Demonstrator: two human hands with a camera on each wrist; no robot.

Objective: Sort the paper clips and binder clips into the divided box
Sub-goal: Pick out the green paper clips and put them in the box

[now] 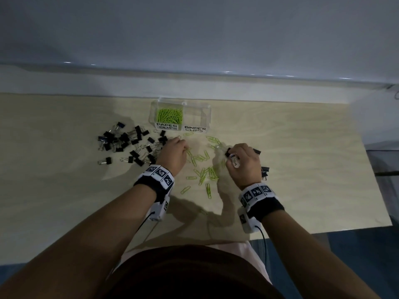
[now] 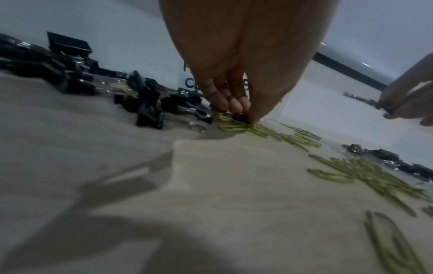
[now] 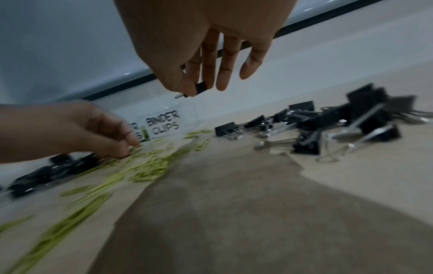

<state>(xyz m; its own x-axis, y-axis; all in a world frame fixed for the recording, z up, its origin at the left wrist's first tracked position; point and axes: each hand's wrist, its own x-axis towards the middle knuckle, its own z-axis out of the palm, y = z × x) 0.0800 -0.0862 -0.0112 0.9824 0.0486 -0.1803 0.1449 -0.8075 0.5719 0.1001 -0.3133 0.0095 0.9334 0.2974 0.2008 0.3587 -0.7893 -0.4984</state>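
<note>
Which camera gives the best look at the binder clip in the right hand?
The right wrist view: the binder clip shows pinched between thumb and fingers of the right hand, lifted off the table. The head view shows only a dark bit past the knuckles. The left wrist view catches it small and blurred at the frame edge.

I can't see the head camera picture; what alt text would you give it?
Two hands work over a pale wooden table: the left hand reaches into scattered green paper clips, the right hand pinches a black binder clip. Behind stands a clear divided box, only its paper-clip side filled.
</note>
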